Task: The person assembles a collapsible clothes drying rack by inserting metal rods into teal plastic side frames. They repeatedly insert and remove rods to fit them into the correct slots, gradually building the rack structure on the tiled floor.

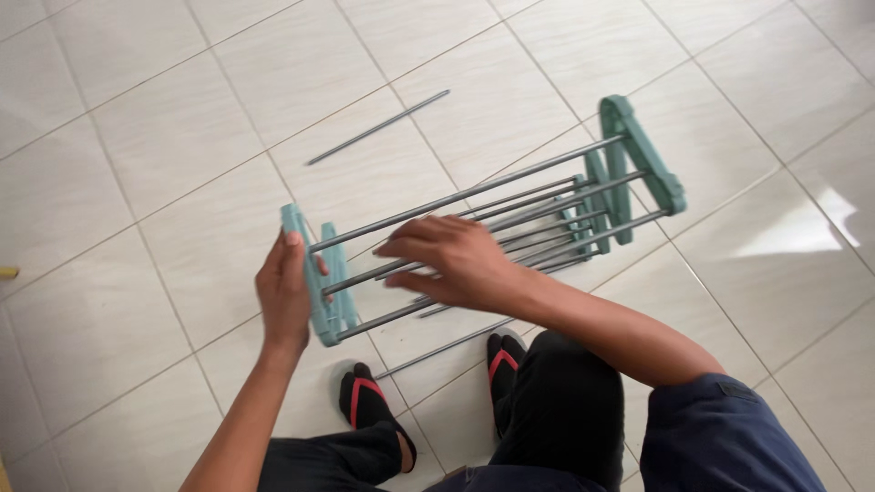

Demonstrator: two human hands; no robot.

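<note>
Seen from above, on a pale tiled floor (pixel 164 118): one partly built rack (pixel 483 223) of grey metal rods and teal plastic end pieces, lying on its side.

Left hand (pixel 284 296): curled round the near teal end piece (pixel 314 273), thumb on its inner face, fingers behind; firmly closed on it.

Right hand (pixel 451 260): flat and mostly open, palm down, fingers spread across the middle rods (pixel 547 241) of the rack; touching them, grip underneath not visible.

Teal end pieces, counted: two at the near end, close side by side, and at least three at the far end (pixel 643 155), some overlapping so exact number uncertain.

Rods between the ends: about seven, bunched and hard to separate.

Loose rods on the floor: two. One (pixel 378 128) well apart beyond the rack; another (pixel 447 348) just beside the near edge, close to the feet.

Two black sandals with red straps (pixel 365 396), one on each foot, below the rack.
</note>
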